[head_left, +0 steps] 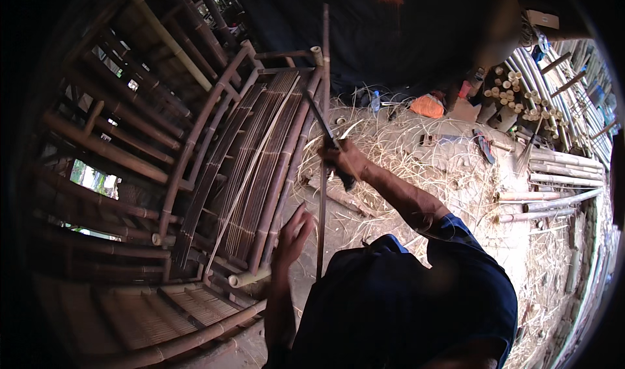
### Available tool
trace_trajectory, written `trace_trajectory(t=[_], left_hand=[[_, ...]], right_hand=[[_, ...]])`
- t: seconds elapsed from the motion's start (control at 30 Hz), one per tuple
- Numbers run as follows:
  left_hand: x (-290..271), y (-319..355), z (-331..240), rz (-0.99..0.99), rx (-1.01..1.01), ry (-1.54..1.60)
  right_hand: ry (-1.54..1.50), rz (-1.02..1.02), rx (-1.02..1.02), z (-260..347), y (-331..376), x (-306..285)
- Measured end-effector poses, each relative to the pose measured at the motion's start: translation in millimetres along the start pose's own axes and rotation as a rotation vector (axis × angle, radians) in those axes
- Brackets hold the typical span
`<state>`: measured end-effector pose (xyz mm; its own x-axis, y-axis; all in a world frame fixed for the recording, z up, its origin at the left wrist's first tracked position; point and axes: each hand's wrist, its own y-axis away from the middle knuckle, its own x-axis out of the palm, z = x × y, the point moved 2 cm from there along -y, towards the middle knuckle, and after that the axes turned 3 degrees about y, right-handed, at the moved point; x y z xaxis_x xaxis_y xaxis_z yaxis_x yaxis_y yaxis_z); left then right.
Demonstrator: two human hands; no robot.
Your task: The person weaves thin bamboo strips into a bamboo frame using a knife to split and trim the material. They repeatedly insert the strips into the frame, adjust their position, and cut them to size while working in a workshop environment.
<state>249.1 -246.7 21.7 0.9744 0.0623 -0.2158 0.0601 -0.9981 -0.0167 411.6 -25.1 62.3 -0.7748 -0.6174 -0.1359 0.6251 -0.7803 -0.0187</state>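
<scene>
My right hand [346, 160] is closed around the dark handle of a long-bladed knife [317, 114]. Its blade points away from me and to the left, over the edge of a brown bamboo bench [277, 151]. A long, narrow bamboo strip [321, 222] runs from near my body to the far side, passing by the right hand; whether that hand touches it is hidden. My left hand [291, 237] is raised beside the bench's near right corner, fingers apart and holding nothing. Thin dark strips and one pale strip [265, 154] lie lengthwise on the bench.
Bamboo frames [111, 148] crowd the left. Pale shavings [384, 141] litter the ground to the right, where red-handled cutters [483, 146] lie. Farther off are a plastic bottle [375, 101], an orange bag [427, 106] and stacked bamboo poles [514, 89]. A dark cloth [390, 43] hangs ahead.
</scene>
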Motion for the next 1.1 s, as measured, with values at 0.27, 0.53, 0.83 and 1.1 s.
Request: trace_trajectory(t=[0.27, 0.53, 0.83, 1.1], left_hand=[[31.2, -45.4, -29.4, -0.185, -0.205, 0.417], [27.2, 22.0, -33.2, -0.106, -0.072, -0.218], [18.6, 71.7, -24.7, -0.075, -0.145, -0.231], [8.2, 166.7, -3.5, -0.079, -0.257, 0.017]], right_hand=[[1.058, -0.020, -0.259, 40.5, 43.5, 0.6], [1.436, -0.455, -0.489, -5.9, -9.7, -78.4], [1.612, -0.834, -0.994, -57.1, 18.0, -62.7], [1.128, -0.705, 0.187, -40.7, -50.3, -233.9]])
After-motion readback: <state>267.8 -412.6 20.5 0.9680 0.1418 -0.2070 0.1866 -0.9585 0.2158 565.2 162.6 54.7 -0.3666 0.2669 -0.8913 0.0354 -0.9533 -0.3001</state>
